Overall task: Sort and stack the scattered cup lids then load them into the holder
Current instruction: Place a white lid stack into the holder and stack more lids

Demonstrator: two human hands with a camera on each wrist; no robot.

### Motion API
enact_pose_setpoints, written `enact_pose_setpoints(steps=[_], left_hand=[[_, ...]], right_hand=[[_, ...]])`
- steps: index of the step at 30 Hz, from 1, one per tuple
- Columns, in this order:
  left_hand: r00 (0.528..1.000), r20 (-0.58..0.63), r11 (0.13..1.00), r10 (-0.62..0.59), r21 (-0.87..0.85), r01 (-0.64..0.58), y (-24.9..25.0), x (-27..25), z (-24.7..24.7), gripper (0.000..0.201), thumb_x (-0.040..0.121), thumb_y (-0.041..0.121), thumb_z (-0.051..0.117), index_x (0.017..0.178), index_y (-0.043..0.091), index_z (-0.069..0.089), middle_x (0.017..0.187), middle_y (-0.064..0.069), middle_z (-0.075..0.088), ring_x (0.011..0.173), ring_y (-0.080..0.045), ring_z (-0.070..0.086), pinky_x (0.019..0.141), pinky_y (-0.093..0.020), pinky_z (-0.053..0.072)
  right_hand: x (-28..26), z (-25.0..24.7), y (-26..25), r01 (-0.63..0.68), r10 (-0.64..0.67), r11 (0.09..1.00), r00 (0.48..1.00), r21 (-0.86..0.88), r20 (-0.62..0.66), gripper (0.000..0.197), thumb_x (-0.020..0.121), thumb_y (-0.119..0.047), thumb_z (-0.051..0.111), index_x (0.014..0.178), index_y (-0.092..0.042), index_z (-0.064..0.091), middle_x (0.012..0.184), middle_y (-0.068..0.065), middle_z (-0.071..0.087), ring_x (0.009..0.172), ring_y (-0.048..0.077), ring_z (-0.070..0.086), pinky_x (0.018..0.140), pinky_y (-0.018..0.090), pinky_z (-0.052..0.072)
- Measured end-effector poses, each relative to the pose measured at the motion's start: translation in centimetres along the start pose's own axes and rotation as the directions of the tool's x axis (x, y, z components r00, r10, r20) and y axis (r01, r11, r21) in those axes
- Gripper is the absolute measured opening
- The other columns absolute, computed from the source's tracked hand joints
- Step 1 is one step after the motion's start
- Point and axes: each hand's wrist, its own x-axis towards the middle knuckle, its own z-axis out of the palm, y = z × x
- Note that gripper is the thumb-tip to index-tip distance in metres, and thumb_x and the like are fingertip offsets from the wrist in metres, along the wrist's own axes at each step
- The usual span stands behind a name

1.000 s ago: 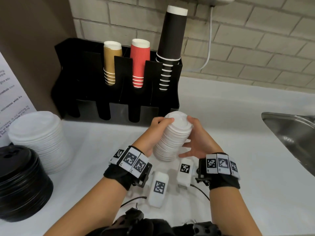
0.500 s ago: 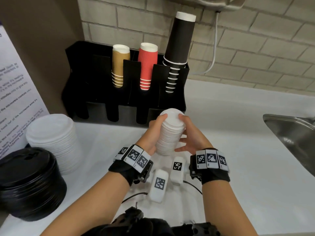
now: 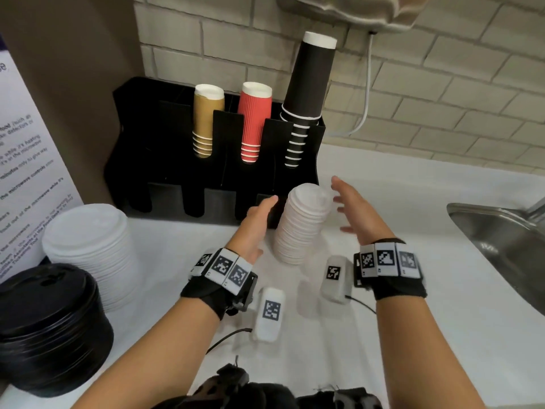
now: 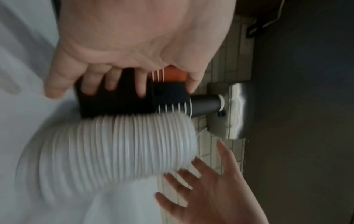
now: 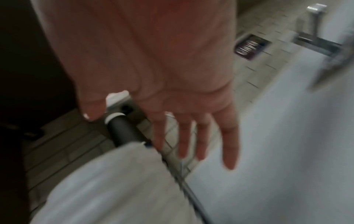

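The left hand's fingers (image 4: 113, 80) are spread and only loosely bent, holding nothing, and the right hand's fingers (image 5: 193, 136) are straight and fanned apart, likewise released. Between them stands the small white lid stack (image 3: 300, 225), leaning so its top tips toward the right hand (image 3: 358, 212); it rests on the white desk (image 3: 442, 290) just in front of the right end of the black holder (image 3: 141, 149), and neither hand closes on it. The left hand (image 3: 256, 225) is just beside the stack's left flank, and whether it touches cannot be told; in the left wrist view the right hand's fingertips lie right at the stack's upper rim. The holder stands at the desk's back edge against the brick wall and carries a stack of tan cups (image 3: 205, 122), a stack of red cups (image 3: 254, 125) and a taller stack of black cups (image 3: 309, 93), all upside down in its upper slots. Near the desk's left edge sits a wider stack of white lids (image 3: 88, 246), with a stack of black lids (image 3: 50, 326) just in front of it toward the near left corner. A steel sink (image 3: 501, 240) is let into the desk at its right edge.
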Motion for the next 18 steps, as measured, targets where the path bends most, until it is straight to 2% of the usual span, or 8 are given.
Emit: enact_pose_setpoints(steps=[2, 3, 5, 8, 10, 12, 15, 18], left_hand=[[0.998, -0.007, 0.996, 0.069, 0.049, -0.068, 0.3, -0.8, -1.6, 0.045, 0.095, 0.048, 0.051, 0.131, 0.022, 0.053, 0.142, -0.001, 0.046, 0.125, -0.022, 0.048, 0.096, -0.043, 0.04], [0.995, -0.014, 0.993, 0.103, 0.051, -0.102, 0.5, -1.2, -2.3, 0.04, 0.096, 0.044, 0.052, 0.128, 0.021, 0.056, 0.137, -0.001, 0.051, 0.118, -0.02, 0.053, 0.092, -0.04, 0.044], [0.989, -0.025, 0.989, 0.145, 0.038, -0.144, 0.8, -2.0, -3.4, 0.034, 0.096, 0.038, 0.054, 0.125, 0.021, 0.058, 0.127, 0.002, 0.058, 0.11, -0.017, 0.059, 0.086, -0.036, 0.049], [0.982, -0.038, 0.982, 0.186, 0.028, -0.185, 0.8, -3.0, -4.8, 0.025, 0.097, 0.035, 0.054, 0.118, 0.022, 0.061, 0.119, 0.003, 0.062, 0.105, -0.016, 0.062, 0.081, -0.033, 0.05], [0.981, -0.051, 0.982, 0.189, 0.023, -0.188, 0.6, -3.5, -5.4, 0.02, 0.097, 0.033, 0.053, 0.113, 0.023, 0.062, 0.118, 0.003, 0.062, 0.104, -0.018, 0.063, 0.081, -0.032, 0.05], [0.981, -0.061, 0.983, 0.183, 0.022, -0.182, 0.2, -4.0, -5.8, 0.02, 0.097, 0.032, 0.053, 0.113, 0.022, 0.062, 0.117, 0.002, 0.062, 0.105, -0.019, 0.063, 0.082, -0.032, 0.052], [0.982, -0.079, 0.985, 0.17, 0.027, -0.168, -0.4, -4.5, -6.4, 0.021, 0.097, 0.032, 0.053, 0.113, 0.021, 0.062, 0.116, 0.003, 0.063, 0.105, -0.018, 0.063, 0.085, -0.032, 0.052], [0.982, -0.091, 0.986, 0.166, 0.021, -0.164, -0.8, -4.9, -7.0, 0.017, 0.097, 0.032, 0.054, 0.109, 0.023, 0.063, 0.116, 0.002, 0.063, 0.105, -0.019, 0.063, 0.085, -0.032, 0.052]], right_hand=[[0.0, -0.7, -1.5, 0.166, -0.154, 0.972, 0.984, -0.163, 0.085, 0.04, 0.088, -0.056, 0.054, 0.123, -0.038, 0.054, 0.121, -0.013, 0.055, 0.12, 0.014, 0.05, 0.089, 0.031, 0.038], [0.1, -0.9, -2.3, 0.23, -0.193, 0.939, 0.968, -0.256, 0.164, 0.039, 0.086, -0.051, 0.061, 0.123, -0.04, 0.054, 0.122, -0.01, 0.054, 0.117, 0.013, 0.05, 0.09, 0.028, 0.038], [0.4, -0.7, -3.7, 0.314, -0.18, 0.833, 0.933, -0.455, 0.313, 0.051, 0.08, -0.046, 0.071, 0.127, -0.044, 0.051, 0.126, -0.006, 0.049, 0.116, 0.013, 0.047, 0.091, 0.026, 0.035], [0.6, 0.3, -5.1, 0.353, -0.098, 0.661, 0.915, -0.662, 0.391, 0.072, 0.07, -0.046, 0.079, 0.133, -0.048, 0.044, 0.123, -0.009, 0.042, 0.112, 0.014, 0.043, 0.088, 0.027, 0.034], [0.9, 1.0, -5.4, 0.354, -0.064, 0.581, 0.918, -0.733, 0.392, 0.078, 0.068, -0.045, 0.081, 0.135, -0.046, 0.041, 0.121, -0.008, 0.041, 0.113, 0.017, 0.044, 0.086, 0.028, 0.037], [1.2, 1.4, -5.5, 0.358, -0.056, 0.534, 0.919, -0.766, 0.39, 0.077, 0.069, -0.042, 0.081, 0.135, -0.044, 0.042, 0.128, -0.003, 0.045, 0.112, 0.019, 0.046, 0.086, 0.03, 0.039], [1.7, 1.6, -5.6, 0.362, -0.043, 0.514, 0.916, -0.777, 0.398, 0.072, 0.07, -0.04, 0.08, 0.132, -0.042, 0.044, 0.132, -0.001, 0.048, 0.104, 0.017, 0.047, 0.082, 0.03, 0.041], [1.8, 1.5, -5.7, 0.353, -0.031, 0.522, 0.918, -0.777, 0.396, 0.068, 0.07, -0.039, 0.079, 0.129, -0.042, 0.046, 0.129, -0.001, 0.048, 0.103, 0.019, 0.049, 0.08, 0.03, 0.042]])
